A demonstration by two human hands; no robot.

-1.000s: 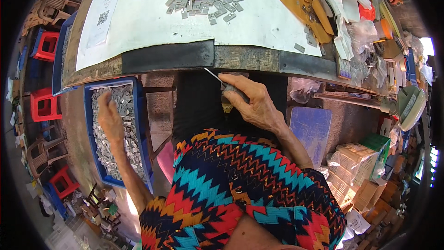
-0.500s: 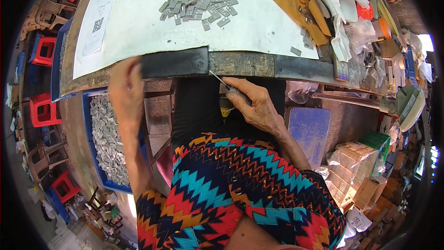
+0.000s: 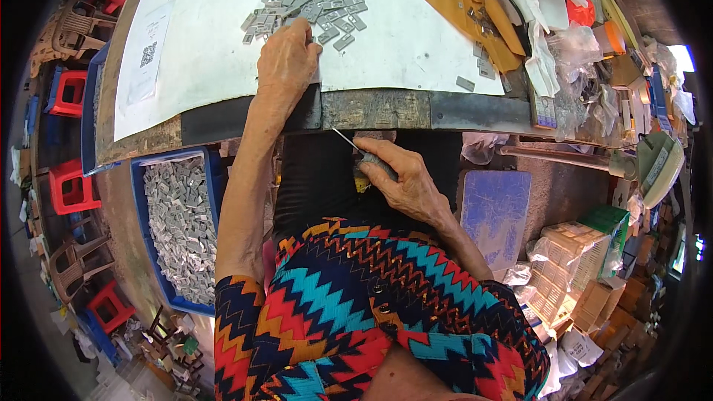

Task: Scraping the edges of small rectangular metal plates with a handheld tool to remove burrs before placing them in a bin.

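Currently L hand at gray pcs, fingers bent, can't tell grip; R hand wrapped w/ tool.

Parts heap on tabletop, bin at lower left, paper slip left of heap

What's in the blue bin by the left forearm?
Small grey pieces, heaped. The floor of the blue bin is buried; the left forearm hides part of its right side.

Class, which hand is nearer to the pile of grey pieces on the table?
Left. The left hand is at the near edge of the pile; the right hand is farther off, on the person's side of the table, holding a thin tool.
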